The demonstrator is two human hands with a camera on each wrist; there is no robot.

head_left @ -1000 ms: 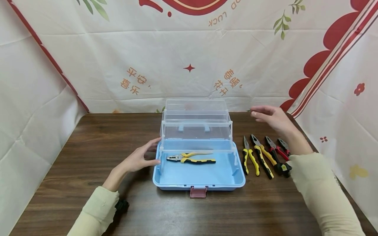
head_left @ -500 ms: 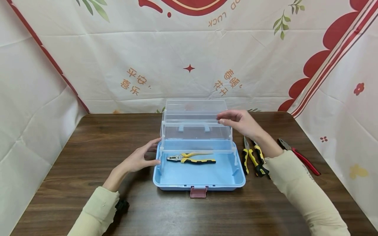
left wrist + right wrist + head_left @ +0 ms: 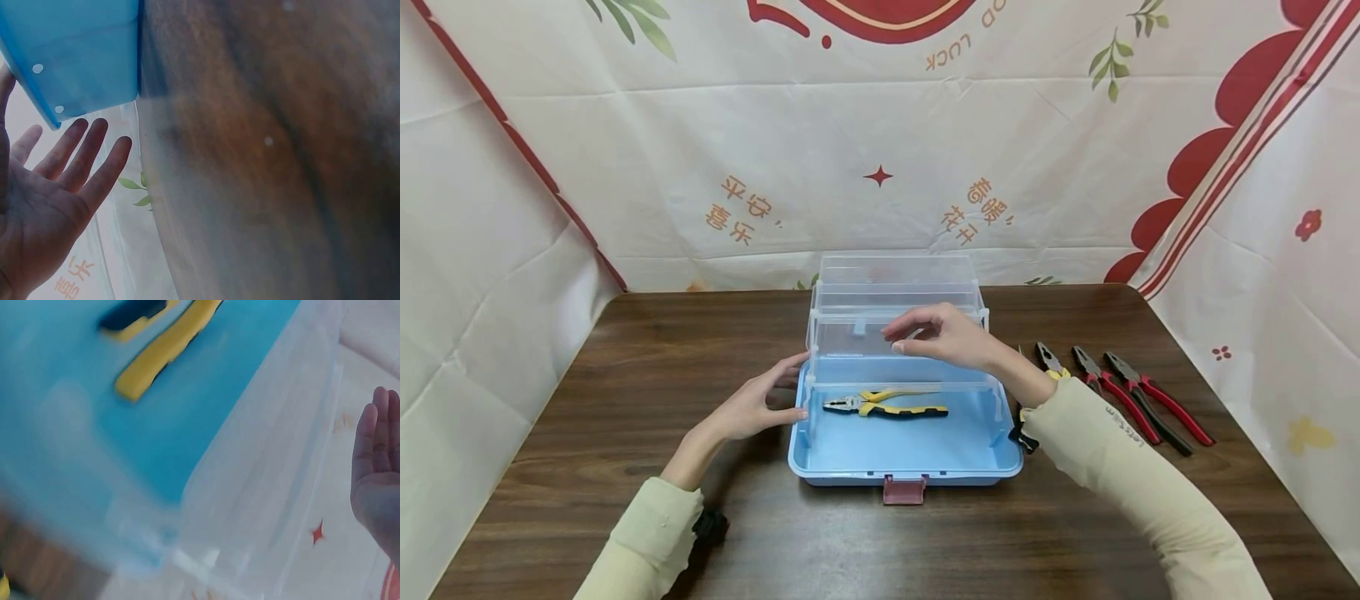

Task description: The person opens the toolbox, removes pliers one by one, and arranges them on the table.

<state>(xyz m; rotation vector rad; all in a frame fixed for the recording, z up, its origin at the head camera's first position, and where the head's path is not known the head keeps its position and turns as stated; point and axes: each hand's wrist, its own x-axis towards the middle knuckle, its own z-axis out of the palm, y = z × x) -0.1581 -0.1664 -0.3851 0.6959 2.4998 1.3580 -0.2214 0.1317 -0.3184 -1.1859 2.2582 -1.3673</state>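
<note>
A light blue toolbox [image 3: 857,454] stands on the table, its clear plastic trays [image 3: 898,268] raised in tiers at the back. Inside lie yellow-and-black pliers [image 3: 906,410], jaws to the left; their handles [image 3: 169,350] show in the right wrist view. My left hand [image 3: 756,406] is at the box's left side, fingers spread and thumb by the rim. The left wrist view shows that palm [image 3: 47,200] beside the blue wall, fingers extended. Above the box, in front of the trays, my right hand [image 3: 951,337] hovers with loosely bent fingers, holding nothing.
To the right of the box lie red-and-black pliers [image 3: 1172,408], a second such pair [image 3: 1122,398] and yellow-handled pliers [image 3: 1049,362], partly behind the right sleeve [image 3: 1120,454]. A pink latch [image 3: 903,490] hangs at the box's front. Printed cloth [image 3: 880,125] encloses the table.
My right hand has moved left and slightly down, from above the pliers on the right to over the toolbox. The left hand stays at the box's left side.
</note>
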